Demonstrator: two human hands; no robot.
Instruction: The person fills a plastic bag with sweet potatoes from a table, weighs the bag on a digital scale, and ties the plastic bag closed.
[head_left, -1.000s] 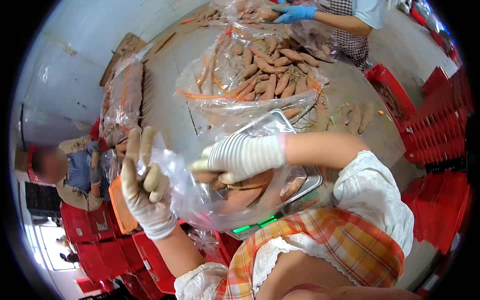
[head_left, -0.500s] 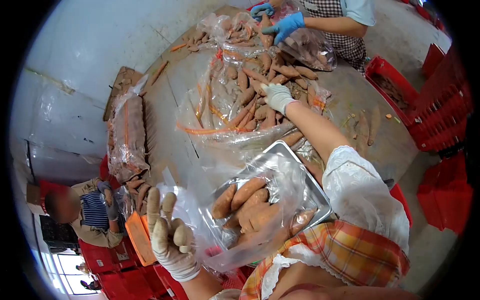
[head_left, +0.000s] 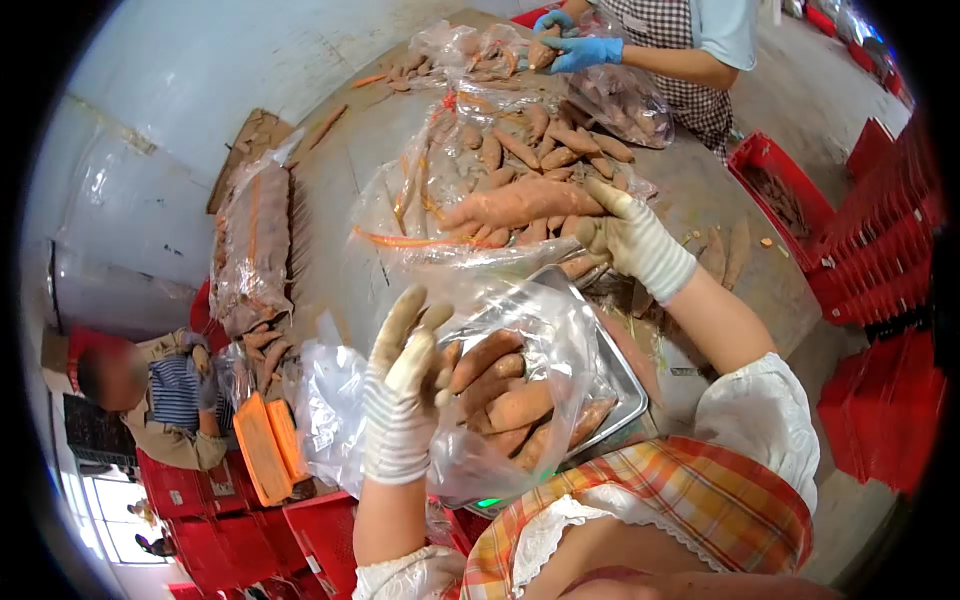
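One large sweet potato (head_left: 515, 204) sits gripped in right hand (head_left: 636, 240) over far heap (head_left: 562, 140) on grey table (head_left: 330, 195); left hand (head_left: 402, 400) open beside near plastic bag (head_left: 478, 468). Red crates (head_left: 880, 235) right; pale wall (head_left: 185, 160) left.

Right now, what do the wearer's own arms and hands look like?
Left hand and right hand wear whitish knit gloves with beige fingers and greyish stripes toward the wrist, plainest on the left. Forearms are bare below loose, white, textured sleeves. No cables visible.
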